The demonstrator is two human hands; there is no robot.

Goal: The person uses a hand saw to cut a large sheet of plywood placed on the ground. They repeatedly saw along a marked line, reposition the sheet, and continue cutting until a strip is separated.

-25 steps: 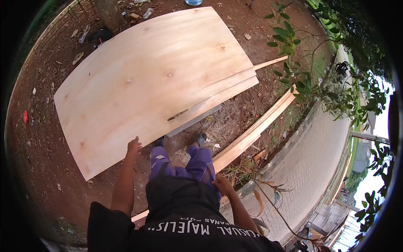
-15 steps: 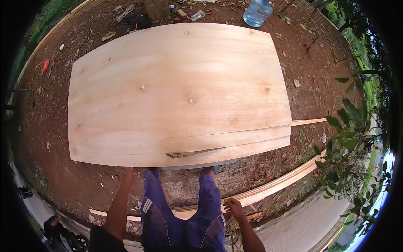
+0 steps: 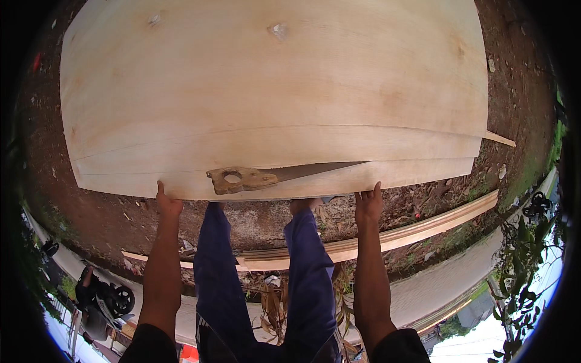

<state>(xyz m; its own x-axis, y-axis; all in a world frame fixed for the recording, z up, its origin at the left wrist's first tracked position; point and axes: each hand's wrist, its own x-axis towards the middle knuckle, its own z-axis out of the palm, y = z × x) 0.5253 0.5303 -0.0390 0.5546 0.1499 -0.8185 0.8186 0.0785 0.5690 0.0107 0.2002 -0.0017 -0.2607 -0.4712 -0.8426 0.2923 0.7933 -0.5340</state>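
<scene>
A large pale plywood sheet (image 3: 272, 85) lies on the bare soil and fills the upper view. A handsaw (image 3: 266, 176) with a worn wooden handle rests on its near strip, blade pointing right. My left hand (image 3: 167, 202) grips the sheet's near edge to the left of the saw handle. My right hand (image 3: 368, 204) holds the same edge to the right, fingers up against it. My legs in blue trousers (image 3: 302, 266) stand between my arms.
Long wooden planks (image 3: 387, 237) lie on the ground behind my feet. A thin strip (image 3: 499, 139) sticks out at the sheet's right end. A parked motorbike (image 3: 106, 296) is at lower left, a paved path (image 3: 436, 284) and plants (image 3: 526, 242) at lower right.
I have bent down over the sheet, so it fills the view. Both hands moved from beside my legs to the sheet's near edge and took hold of it.
</scene>
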